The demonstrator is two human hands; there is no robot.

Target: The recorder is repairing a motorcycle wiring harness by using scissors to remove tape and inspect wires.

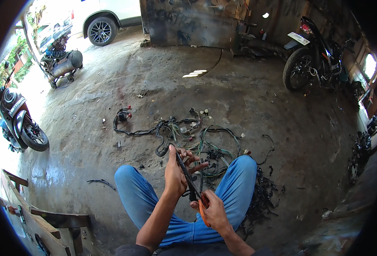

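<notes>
My left hand (175,177) is raised between my knees, with its thumb pointing up and its fingers partly stretched to the right. Across its palm runs a black-wrapped wire bundle (191,184), held under the thumb. Lower and to the right, my right hand (215,212) is closed around an orange-handled hand tool (203,213) near the bundle's lower end. The tool's working end is hard to make out against the black bundle. On the floor beyond my hands spreads a tangled wiring harness (180,128), with black, green and yellow wires and several pale and red connectors.
Black scraps (261,194) lie beside my right knee, and a short black strip (101,182) lies left. A wooden bench frame (60,218) stands at lower left. Motorcycles stand at left (20,119) and far right (314,59); a compressor (65,64) and white car (111,17) are behind.
</notes>
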